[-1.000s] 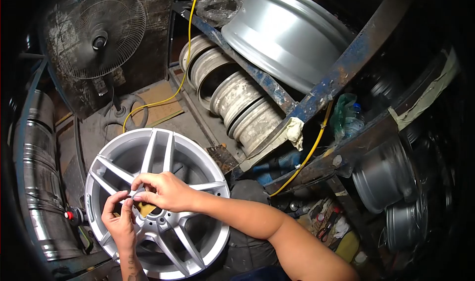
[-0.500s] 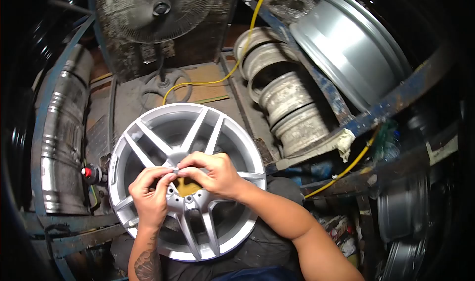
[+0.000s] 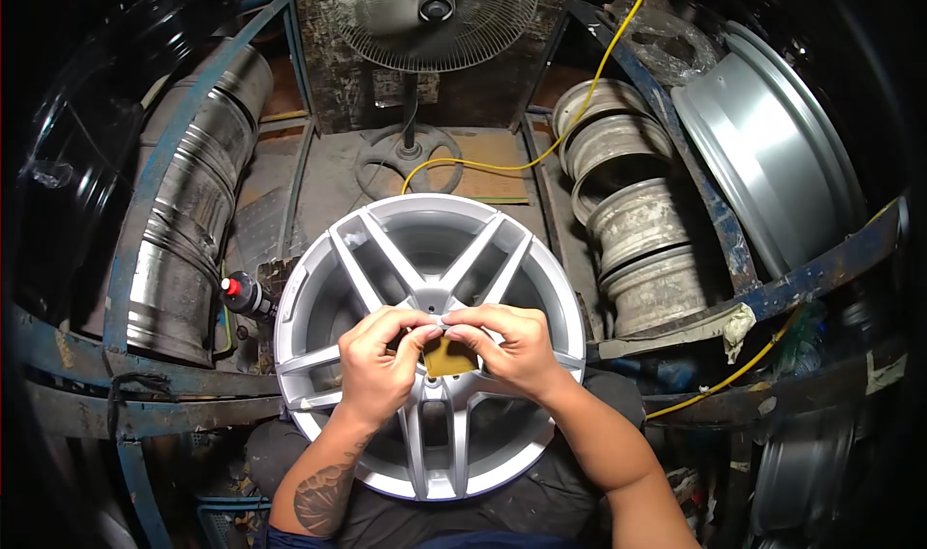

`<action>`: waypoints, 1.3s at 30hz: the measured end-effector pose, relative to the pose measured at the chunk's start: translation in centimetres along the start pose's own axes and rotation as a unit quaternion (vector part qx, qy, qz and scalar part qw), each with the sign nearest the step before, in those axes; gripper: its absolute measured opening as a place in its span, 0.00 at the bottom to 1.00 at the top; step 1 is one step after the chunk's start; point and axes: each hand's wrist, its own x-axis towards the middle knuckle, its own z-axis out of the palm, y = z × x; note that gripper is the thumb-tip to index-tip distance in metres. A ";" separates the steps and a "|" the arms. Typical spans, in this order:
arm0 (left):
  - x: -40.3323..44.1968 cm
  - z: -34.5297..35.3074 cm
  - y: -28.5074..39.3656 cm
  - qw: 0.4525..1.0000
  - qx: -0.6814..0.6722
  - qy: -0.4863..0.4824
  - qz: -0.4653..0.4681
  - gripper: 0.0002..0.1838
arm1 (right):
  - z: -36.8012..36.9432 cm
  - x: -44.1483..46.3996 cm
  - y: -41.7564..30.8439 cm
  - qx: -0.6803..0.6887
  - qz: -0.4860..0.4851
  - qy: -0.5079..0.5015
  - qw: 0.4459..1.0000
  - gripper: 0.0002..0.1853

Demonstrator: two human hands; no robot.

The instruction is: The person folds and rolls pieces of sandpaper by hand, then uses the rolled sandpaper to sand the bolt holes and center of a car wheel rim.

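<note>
A silver alloy wheel rim (image 3: 319, 433) with paired spokes lies face up across the person's lap. Over its hub, my left hand (image 3: 381, 356) pinches with thumb and forefinger. Opposite it my right hand (image 3: 507, 346) pinches in the same way, the fingertips of both almost meeting. Between them shows a sliver of a small grey piece (image 3: 442, 325), mostly covered by the fingers; its kind cannot be made out. Just below the fingertips a yellow-brown patch (image 3: 450, 358) shows at the rim's centre hole; whether it is held or lies behind the hole I cannot tell.
A pedestal fan (image 3: 436, 8) stands ahead. Worn rims (image 3: 642, 221) lie in a row at right, below a large silver rim (image 3: 772, 134). More rims (image 3: 183, 230) line the left rack. A red-capped bottle (image 3: 246, 293) stands beside the wheel. A yellow hose (image 3: 492, 168) crosses the floor.
The camera view has turned, so the scene sits further right in the picture. Both hands stay pinched together over the hub, now more level with each other.
</note>
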 end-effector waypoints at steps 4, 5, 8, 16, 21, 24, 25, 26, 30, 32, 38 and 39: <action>0.0 0.1 0.1 0.999 -0.020 -0.016 -0.038 0.02 | 0.0 -0.1 -0.1 0.001 0.021 0.013 1.000 0.06; 0.0 0.2 0.0 0.998 -0.034 -0.021 -0.049 0.02 | -0.1 0.1 -0.3 0.003 0.010 0.019 1.000 0.05; -0.3 0.3 0.1 0.993 -0.082 0.018 -0.078 0.11 | -0.4 -0.1 -0.8 0.005 0.007 0.018 1.000 0.04; 0.0 -0.8 -0.1 0.994 -0.046 0.029 -0.100 0.13 | -0.4 -0.1 -0.8 0.000 0.001 0.024 1.000 0.05; 0.3 -0.4 0.7 0.997 -0.013 -0.006 -0.080 0.10 | -0.6 0.0 -0.3 -0.007 -0.004 0.015 1.000 0.06; -0.1 -0.4 0.2 0.991 -0.058 -0.060 -0.102 0.09 | -0.8 0.0 -0.3 -0.008 -0.009 0.003 1.000 0.06; -0.1 -0.4 0.2 0.981 -0.094 -0.073 -0.155 0.08 | -0.7 0.0 -0.3 -0.004 -0.009 0.000 1.000 0.06; -0.1 -0.5 0.1 0.972 -0.119 -0.074 -0.189 0.07 | -0.6 0.0 -0.2 -0.002 -0.008 -0.001 1.000 0.06; 0.2 -0.5 0.3 0.974 -0.111 -0.046 -0.191 0.06 | -0.4 -0.4 0.3 0.005 0.006 -0.019 1.000 0.09; 0.1 -0.3 0.6 0.988 -0.063 -0.040 -0.135 0.06 | -0.3 -0.4 1.0 -0.013 -0.036 -0.006 0.999 0.08; -0.3 -0.3 0.0 0.989 -0.038 -0.044 -0.133 0.05 | -0.2 -0.5 0.8 -0.019 -0.050 0.011 0.999 0.06; -0.4 -0.3 -0.1 0.991 -0.035 -0.044 -0.122 0.05 | -0.3 -0.5 0.7 -0.020 -0.052 0.011 0.998 0.06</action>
